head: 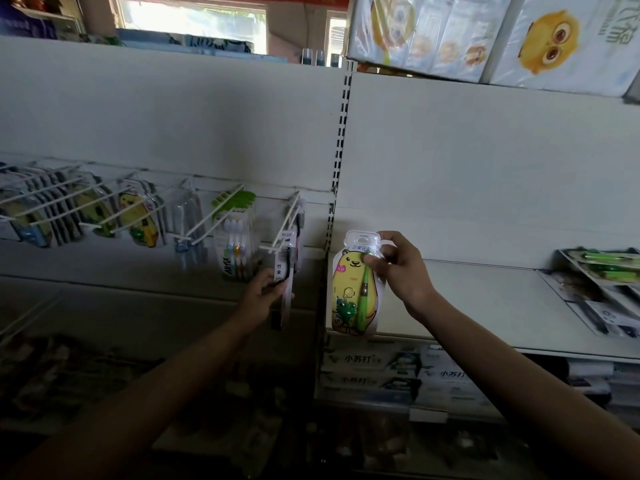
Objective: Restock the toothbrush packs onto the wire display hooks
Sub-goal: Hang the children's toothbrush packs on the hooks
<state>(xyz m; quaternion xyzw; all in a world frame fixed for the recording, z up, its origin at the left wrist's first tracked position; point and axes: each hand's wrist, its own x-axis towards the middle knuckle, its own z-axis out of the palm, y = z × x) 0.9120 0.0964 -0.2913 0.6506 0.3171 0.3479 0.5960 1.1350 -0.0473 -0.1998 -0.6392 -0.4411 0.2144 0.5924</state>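
Legible markings:
- Black-brush pack (pixel 289 268), on the rightmost hook: "BQB" at the top, "竹炭" lower down.
- Multi-brush pack (pixel 237 251): "AIMIX" running vertically; reading uncertain.
- Yellow bear pack (pixel 353 289): "三笑" on the header, "SX" at the lower left edge; smaller print is illegible.
- Boxes (pixel 374 365) under the shelf: "小苏打".
- Top carton (pixel 568 39): large characters, cut off and unreadable.

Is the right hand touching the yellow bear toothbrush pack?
Touching. The head view shows the right hand pinching the yellow bear toothbrush pack near its top, fingers curled over the front.
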